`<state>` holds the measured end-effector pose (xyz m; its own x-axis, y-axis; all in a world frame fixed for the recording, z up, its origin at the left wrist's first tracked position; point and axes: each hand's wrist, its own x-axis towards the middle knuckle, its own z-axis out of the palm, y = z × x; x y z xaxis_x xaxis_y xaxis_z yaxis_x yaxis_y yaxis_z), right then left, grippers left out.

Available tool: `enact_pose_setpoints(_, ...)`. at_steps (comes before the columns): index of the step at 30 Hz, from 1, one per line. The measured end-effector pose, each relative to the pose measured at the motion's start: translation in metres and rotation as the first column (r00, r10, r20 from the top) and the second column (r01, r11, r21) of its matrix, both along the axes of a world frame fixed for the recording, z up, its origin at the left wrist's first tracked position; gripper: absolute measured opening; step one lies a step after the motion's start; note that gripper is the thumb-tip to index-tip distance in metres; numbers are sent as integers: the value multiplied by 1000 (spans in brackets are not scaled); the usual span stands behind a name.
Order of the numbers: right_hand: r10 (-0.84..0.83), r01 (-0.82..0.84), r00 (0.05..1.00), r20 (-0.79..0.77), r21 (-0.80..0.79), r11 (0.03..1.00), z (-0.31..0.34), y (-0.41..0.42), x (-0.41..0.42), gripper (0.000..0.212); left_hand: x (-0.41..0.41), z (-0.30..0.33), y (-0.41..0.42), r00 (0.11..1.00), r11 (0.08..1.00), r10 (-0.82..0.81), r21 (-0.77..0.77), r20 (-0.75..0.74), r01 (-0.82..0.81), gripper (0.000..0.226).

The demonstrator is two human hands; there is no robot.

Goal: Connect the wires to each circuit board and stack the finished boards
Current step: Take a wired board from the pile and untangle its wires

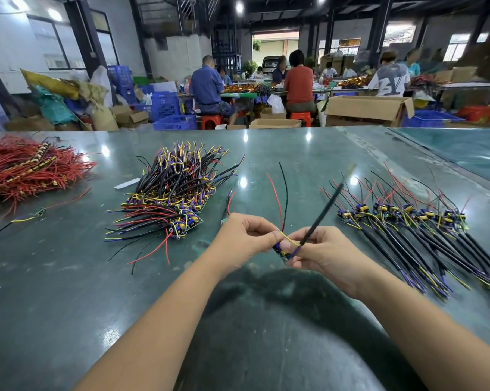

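Above the green table (68, 292), my left hand (245, 238) and my right hand (320, 249) together hold one small circuit board (283, 253). A red wire (274, 198) and a black wire (286, 193) rise from the board. My right hand pinches a black sleeved cable (327, 206) that slants up to the right, blurred, beside a yellow wire (290, 239). A heap of boards with mixed wires (176, 193) lies to the left. A row of boards with black cables attached (424, 230) lies to the right.
A pile of red wires (26, 167) lies at the far left, with one loose piece (40, 212) in front of it. A loose board with wires (228, 206) lies behind my left hand. Beyond the table's far edge sit people, cardboard boxes (368, 110) and blue crates (176, 122).
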<state>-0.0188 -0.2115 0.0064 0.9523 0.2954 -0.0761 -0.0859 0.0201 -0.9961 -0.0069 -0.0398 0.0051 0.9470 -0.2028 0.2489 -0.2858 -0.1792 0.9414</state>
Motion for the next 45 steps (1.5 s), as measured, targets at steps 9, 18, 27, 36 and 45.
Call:
enact_pose_setpoints(9,106,-110,993,52,81,991,1,5,-5,25,-3,1,-13,990,991,36,-121,-133,-53,11)
enact_pose_setpoints(18,211,-217,976,55,156,964,0,7,-9,18,-7,0,-5,988,982,-153,-112,12,153,31)
enact_pose_setpoints(27,329,-331,942,61,30,943,11,2,-15,11,6,7,11,927,949,312,-123,206,-292,47)
enact_pose_setpoints(36,442,-441,896,27,-37,897,12,-4,-15,8,20,0,12,863,813,503,-309,-53,-493,47)
enact_pose_setpoints(45,81,-82,989,124,7,997,3,0,-6,10,-1,-8,-4,955,983,-145,-151,-258,109,27)
